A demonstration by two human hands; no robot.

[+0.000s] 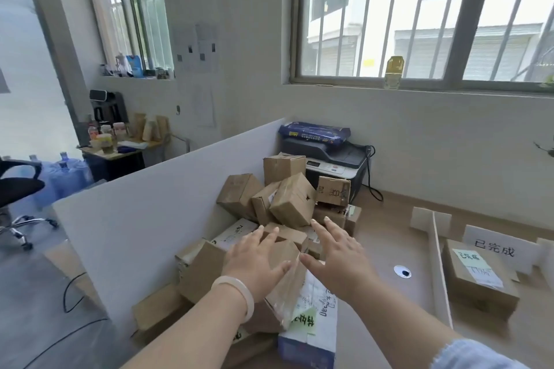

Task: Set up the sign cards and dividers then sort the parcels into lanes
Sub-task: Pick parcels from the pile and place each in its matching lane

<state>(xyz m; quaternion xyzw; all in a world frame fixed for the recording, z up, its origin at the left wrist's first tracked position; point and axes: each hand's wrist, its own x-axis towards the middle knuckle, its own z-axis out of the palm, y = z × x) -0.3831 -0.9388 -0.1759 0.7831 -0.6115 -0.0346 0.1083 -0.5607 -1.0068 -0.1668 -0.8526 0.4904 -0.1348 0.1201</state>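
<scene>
Left hand and right hand, open, apart, flank brown box atop parcel pile, lower centre. Sign card, divider stand at right. Sorting step, it seems; next needs two-handed grip.

Parcels: brown boxes heaped askew against the partition.
Divider: long cardboard strip, seemingly standing on edge.
Sign card: white, upright, black handwriting.
Sorted parcel: green-noted box, right of divider, before card.
</scene>
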